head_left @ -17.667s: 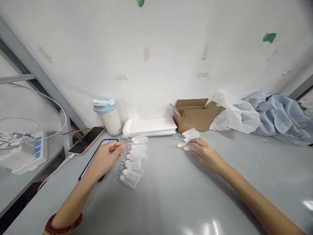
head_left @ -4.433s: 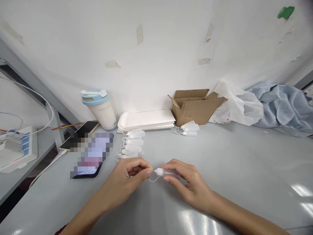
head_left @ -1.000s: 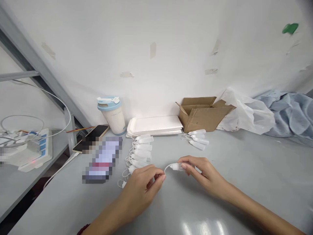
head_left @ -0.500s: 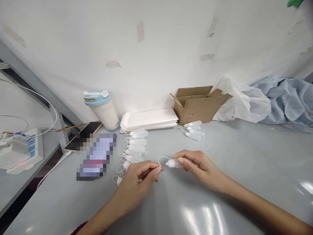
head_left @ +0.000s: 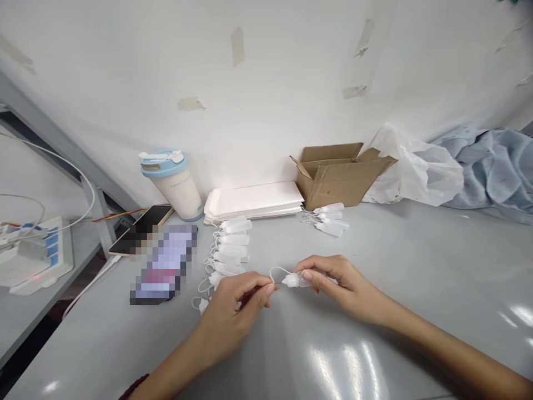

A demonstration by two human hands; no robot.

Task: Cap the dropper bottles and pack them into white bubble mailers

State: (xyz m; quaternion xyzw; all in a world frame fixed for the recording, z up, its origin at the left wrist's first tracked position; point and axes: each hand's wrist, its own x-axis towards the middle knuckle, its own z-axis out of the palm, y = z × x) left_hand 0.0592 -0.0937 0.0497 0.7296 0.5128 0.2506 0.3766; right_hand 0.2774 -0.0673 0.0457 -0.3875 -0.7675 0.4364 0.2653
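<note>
Between finger and thumb, my right hand (head_left: 341,286) holds a small translucent bottle (head_left: 293,279) lying on its side, its nozzle pointing left. A thin white strap loops from the bottle's neck to the fingertips of my left hand (head_left: 237,311), which pinch the cap end of the strap. A thin needle-like line shows between cap and nozzle. Beside my left hand is a column of several similar bottles (head_left: 233,240) with looped straps. A smaller group of bottles (head_left: 332,225) lies farther back, before the cardboard box.
An open cardboard box (head_left: 343,180), a stack of white packets (head_left: 256,200) and a cup (head_left: 179,189) stand along the wall. Two phones (head_left: 141,230) lie at left near a power strip (head_left: 50,255). At right are a plastic bag (head_left: 428,172) and blue cloth (head_left: 495,166).
The camera view has shifted slightly. Both hands keep nearly the same pose and hold on the bottle and its cap.
</note>
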